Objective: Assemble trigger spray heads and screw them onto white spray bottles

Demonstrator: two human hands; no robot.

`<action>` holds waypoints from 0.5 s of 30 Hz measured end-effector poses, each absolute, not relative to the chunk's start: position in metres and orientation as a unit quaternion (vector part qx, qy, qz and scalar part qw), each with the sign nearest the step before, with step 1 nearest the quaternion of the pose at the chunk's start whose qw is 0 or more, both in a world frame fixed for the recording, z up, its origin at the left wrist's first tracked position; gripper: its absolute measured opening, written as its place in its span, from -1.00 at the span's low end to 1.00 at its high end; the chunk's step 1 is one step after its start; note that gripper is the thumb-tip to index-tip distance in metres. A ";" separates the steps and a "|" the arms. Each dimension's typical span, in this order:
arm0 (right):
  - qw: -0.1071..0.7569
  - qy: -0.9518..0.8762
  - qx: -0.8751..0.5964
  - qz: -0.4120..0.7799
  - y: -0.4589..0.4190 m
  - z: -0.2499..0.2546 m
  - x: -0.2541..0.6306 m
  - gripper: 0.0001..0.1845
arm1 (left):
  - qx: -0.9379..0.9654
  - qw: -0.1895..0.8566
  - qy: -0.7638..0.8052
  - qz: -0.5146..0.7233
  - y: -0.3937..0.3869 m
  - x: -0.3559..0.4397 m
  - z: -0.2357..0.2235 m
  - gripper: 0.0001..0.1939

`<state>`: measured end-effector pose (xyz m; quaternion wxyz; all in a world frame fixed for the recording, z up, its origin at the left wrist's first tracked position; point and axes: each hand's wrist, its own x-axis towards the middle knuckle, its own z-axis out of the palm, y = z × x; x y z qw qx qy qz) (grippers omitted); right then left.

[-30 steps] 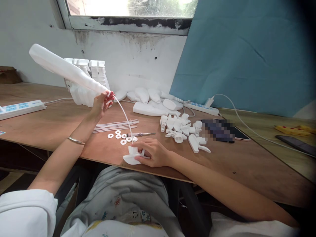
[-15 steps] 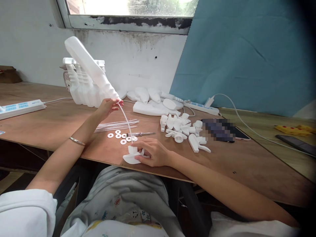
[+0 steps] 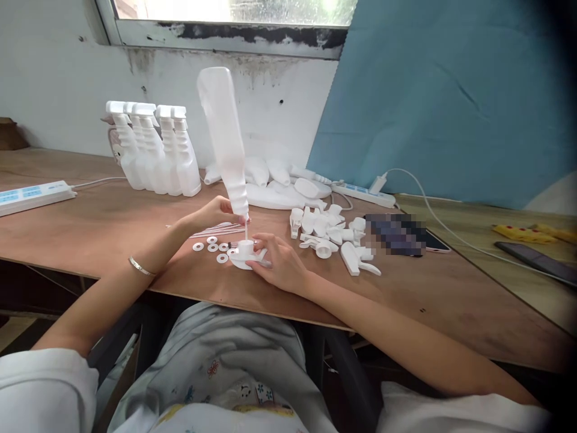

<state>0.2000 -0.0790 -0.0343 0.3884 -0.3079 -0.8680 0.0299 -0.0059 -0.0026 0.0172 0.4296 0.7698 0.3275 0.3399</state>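
My left hand [image 3: 222,211] grips the neck of a white spray bottle [image 3: 223,126], held upside down and nearly upright over the table. A thin white tube [image 3: 246,231] runs from the bottle's mouth down into a white trigger spray head [image 3: 243,257]. My right hand [image 3: 282,261] is closed around that spray head, which sits upside down on the table. White ring washers [image 3: 222,258] lie just left of it. Behind my left hand are several loose white tubes [image 3: 220,230]. A screwdriver beside the spray head is mostly hidden.
Several spray bottles with heads fitted [image 3: 155,150] stand at the back left. Bare bottles [image 3: 279,195] lie in a heap by the wall, with loose spray heads [image 3: 322,225] in front. Phones [image 3: 396,234] and a cable [image 3: 424,192] are to the right; a power strip [image 3: 36,195] is left.
My left hand has swung the bottle from a leftward slant to nearly upright and lowered its mouth toward the spray head. The spray head and my right hand have shifted slightly away from the table edge.
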 end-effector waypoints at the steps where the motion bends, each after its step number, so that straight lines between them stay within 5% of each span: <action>1: 0.392 -0.865 -0.313 0.029 -0.078 -0.035 0.200 -0.56 | 0.776 0.420 0.334 0.330 -0.008 -0.002 0.017 -0.81; 15: 0.396 -0.848 -0.330 0.122 -0.076 -0.038 0.199 -0.47 | 0.713 0.382 0.477 0.342 -0.074 0.013 0.007 -0.71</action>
